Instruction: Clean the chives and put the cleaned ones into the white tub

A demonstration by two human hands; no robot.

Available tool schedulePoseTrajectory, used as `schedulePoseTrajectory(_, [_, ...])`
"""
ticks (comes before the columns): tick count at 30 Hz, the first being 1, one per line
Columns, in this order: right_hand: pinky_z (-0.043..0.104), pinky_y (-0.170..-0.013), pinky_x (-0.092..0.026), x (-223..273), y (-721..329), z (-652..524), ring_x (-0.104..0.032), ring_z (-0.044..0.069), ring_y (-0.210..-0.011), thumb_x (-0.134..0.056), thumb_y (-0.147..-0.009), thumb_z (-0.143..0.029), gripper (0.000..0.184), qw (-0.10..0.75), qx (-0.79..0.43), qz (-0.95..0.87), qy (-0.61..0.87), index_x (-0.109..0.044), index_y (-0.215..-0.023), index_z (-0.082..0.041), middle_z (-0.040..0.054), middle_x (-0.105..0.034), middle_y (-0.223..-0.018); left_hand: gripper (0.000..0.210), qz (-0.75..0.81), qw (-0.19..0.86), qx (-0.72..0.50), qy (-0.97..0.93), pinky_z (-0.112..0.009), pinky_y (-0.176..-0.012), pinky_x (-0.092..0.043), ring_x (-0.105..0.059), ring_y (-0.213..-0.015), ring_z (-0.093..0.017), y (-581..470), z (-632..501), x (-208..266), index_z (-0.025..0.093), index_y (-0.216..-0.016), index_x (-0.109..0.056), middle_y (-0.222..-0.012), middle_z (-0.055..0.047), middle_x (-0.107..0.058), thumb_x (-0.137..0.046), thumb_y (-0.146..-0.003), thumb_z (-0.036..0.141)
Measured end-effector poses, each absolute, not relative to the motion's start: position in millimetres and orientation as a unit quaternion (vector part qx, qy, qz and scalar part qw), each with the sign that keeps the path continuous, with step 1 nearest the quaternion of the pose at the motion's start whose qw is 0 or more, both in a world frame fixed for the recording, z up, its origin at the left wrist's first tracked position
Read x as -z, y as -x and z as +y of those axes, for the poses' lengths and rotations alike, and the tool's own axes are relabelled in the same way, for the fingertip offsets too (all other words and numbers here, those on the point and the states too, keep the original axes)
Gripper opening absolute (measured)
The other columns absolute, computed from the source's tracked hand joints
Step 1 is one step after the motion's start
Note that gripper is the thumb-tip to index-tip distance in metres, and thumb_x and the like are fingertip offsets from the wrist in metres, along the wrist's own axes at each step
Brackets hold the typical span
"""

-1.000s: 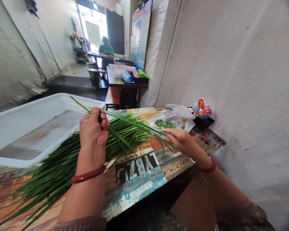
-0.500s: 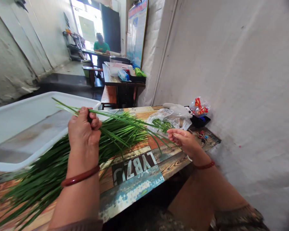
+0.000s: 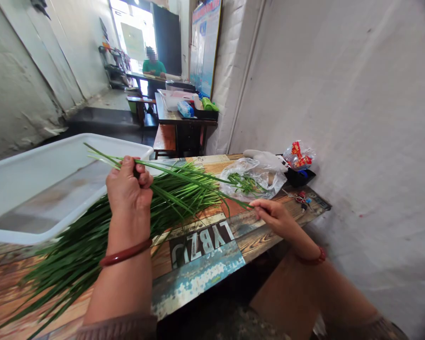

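Observation:
My left hand [image 3: 129,189] is closed around a few long garlic chives [image 3: 184,173], raised above the table with their pale ends pointing up to the left. Their green tips stretch right toward my right hand [image 3: 276,221], whose thumb and fingers pinch the end of a leaf. Beneath my left hand a large pile of garlic chives [image 3: 81,248] lies across the table. Just beyond my right hand, a clear plastic bag [image 3: 276,185] lies spread with loose green bits [image 3: 246,183] in it.
A white plastic tub [image 3: 38,236] stands left of the pile. The patterned wooden table [image 3: 205,278] bears keys [image 3: 302,198], a black tray [image 3: 301,178] and a red-printed packet [image 3: 299,155] near the right wall. Further back, a person in green [image 3: 154,68] sits at another table.
My right hand has moved slightly down toward me, the chive tip now ending at its fingers. My left hand keeps its grip, and the whole view has shifted a little.

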State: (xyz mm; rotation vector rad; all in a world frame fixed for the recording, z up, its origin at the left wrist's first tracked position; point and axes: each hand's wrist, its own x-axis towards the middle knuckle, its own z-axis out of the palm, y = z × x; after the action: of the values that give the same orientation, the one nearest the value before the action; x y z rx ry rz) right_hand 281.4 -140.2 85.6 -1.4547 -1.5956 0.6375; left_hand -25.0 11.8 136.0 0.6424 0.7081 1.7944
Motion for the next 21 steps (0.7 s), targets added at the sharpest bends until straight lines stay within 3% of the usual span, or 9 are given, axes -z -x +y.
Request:
schedulePoseTrajectory(4, [0.025, -0.051, -0.031, -81.1, -283.2, -133.3, -0.039, 0.012, -0.053, -0.056, -0.082, -0.029, 0.016, 0.505, -0.260, -0.567, 0.596, -0.070, -0.076, -0.022, -0.0028, -0.047, -0.057, 0.021, 0.292, 0.522, -0.757, -0.263, -0.019, -0.039, -0.017, -0.031, -0.036, -0.004, 23.4, 10.0, -137.9, 0.014, -0.072, -0.052, -0.051, 0.006, -0.042, -0.048, -0.093, 0.014])
schedulePoseTrajectory(9, [0.023, -0.049, -0.028, -78.1, -281.0, -130.0, -0.040, 0.009, -0.054, -0.065, -0.075, -0.031, 0.020, 0.514, -0.480, -0.463, 0.540, -0.071, -0.090, -0.019, -0.0001, -0.058, -0.071, 0.019, 0.292, 0.537, -0.744, -0.272, -0.020, -0.039, -0.017, -0.031, -0.036, -0.003, 19.6, 7.8, -135.3, 0.016, -0.073, -0.053, -0.051, 0.006, -0.043, -0.051, -0.092, 0.016])
schedulePoseTrajectory(12, [0.022, -0.050, -0.028, -78.7, -270.3, -133.1, -0.042, 0.009, -0.059, -0.064, -0.080, -0.038, 0.024, 0.506, -0.546, -0.458, 0.486, -0.071, -0.090, -0.017, 0.0023, -0.059, -0.078, 0.017, 0.284, 0.541, -0.735, -0.292, -0.020, -0.039, -0.018, -0.034, -0.037, -0.003, 16.0, 9.3, -130.8, 0.017, -0.073, -0.055, -0.052, 0.006, -0.044, -0.059, -0.089, 0.021])
schedulePoseTrajectory(16, [0.022, -0.051, -0.026, -79.7, -256.4, -135.6, -0.038, 0.007, -0.058, -0.065, -0.084, -0.043, 0.029, 0.480, -0.541, -0.501, 0.475, -0.070, -0.097, -0.017, 0.0005, -0.056, -0.075, 0.020, 0.280, 0.528, -0.748, -0.290, -0.019, -0.037, -0.017, -0.033, -0.036, -0.002, 15.1, 15.0, -125.4, 0.018, -0.070, -0.055, -0.051, 0.006, -0.044, -0.064, -0.087, 0.025])
schedulePoseTrajectory(21, [0.022, -0.053, -0.026, -73.1, -251.2, -132.3, -0.038, 0.007, -0.058, -0.066, -0.085, -0.039, 0.022, 0.465, -0.499, -0.536, 0.498, -0.069, -0.091, -0.017, -0.0017, -0.051, -0.070, 0.022, 0.280, 0.530, -0.755, -0.268, -0.017, -0.035, -0.018, -0.033, -0.033, -0.002, 20.2, 19.9, -125.1, 0.016, -0.072, -0.055, -0.049, 0.007, -0.044, -0.051, -0.093, 0.018])
